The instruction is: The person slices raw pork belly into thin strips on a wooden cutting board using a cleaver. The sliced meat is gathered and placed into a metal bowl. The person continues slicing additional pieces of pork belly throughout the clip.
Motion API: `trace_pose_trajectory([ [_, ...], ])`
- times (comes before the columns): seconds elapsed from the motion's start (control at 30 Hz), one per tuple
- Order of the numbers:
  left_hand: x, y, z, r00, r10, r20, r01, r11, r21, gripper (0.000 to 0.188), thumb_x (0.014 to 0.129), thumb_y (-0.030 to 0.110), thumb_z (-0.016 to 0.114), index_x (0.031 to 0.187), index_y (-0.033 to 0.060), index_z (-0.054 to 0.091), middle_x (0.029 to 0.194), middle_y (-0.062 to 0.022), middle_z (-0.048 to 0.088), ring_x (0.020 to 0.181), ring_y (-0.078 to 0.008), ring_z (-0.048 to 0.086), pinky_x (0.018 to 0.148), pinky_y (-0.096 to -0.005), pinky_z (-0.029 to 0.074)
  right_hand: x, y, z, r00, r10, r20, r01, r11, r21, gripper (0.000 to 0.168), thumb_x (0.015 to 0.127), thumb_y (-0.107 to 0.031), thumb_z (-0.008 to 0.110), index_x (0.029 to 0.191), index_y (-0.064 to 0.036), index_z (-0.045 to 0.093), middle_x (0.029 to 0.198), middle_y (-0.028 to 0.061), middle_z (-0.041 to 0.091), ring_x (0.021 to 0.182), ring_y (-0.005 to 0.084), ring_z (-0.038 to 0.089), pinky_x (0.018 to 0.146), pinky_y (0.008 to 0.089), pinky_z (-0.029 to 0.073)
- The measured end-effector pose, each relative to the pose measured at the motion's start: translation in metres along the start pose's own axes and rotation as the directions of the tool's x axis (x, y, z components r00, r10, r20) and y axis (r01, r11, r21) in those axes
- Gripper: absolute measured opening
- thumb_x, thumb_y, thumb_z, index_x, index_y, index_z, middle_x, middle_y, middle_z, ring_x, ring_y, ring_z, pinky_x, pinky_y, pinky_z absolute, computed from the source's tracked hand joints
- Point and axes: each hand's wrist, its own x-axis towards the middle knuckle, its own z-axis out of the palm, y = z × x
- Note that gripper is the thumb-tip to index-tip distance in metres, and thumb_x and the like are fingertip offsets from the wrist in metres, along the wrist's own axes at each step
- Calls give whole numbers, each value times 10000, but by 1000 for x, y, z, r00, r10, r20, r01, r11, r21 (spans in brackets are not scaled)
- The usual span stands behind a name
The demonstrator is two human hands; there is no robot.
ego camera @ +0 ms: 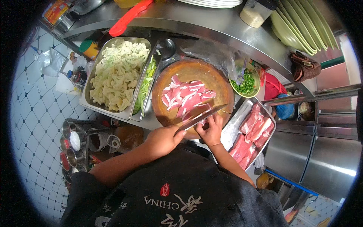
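My left hand point(163, 140) grips a kitchen knife point(201, 116), its blade slanting up to the right across a round wooden chopping block point(194, 66). Close against the near side of the blade, my right hand point(212, 129) holds a small piece of meat point(202, 122) with bent fingers, partly hiding it. Beyond the blade lies a heap of sliced pink meat point(187, 92) with white fat streaks. To the right, a metal tray point(229, 133) carries several larger chunks of raw meat point(255, 124).
Left of the block stand a steel pan of cauliflower florets point(119, 73) and a narrow pan of sliced green vegetable point(146, 88). A bowl of chopped greens point(246, 82) sits at the right. Above runs a steel shelf point(198, 24) with a red-handled tool point(129, 18) and green plates point(300, 25).
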Motion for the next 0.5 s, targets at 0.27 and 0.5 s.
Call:
trace_pose_trajectory([
  [0.27, 36, -7, 29, 996, 88, -15, -89, 992, -85, 454, 1063, 445, 487, 1245, 70, 666, 997, -255, 723, 957, -453, 699, 831, -547, 541, 1, -2, 2, 1000, -13, 16, 13, 1000, -18, 511, 742, -237, 788, 1211, -71, 673, 1305, 199, 582, 1109, 399, 539, 964, 489, 457],
  [0.5, 18, -29, 30, 997, 59, 56, -52, 992, -119, 411, 1063, 435, 498, 1150, 65, 655, 1027, -260, 715, 957, -474, 694, 825, -565, 539, -1, 6, 3, 999, -43, 33, 44, 999, -23, 531, 758, -261, 774, 1237, -61, 665, 1283, 211, 577, 1101, 420, 540, 960, 506, 454],
])
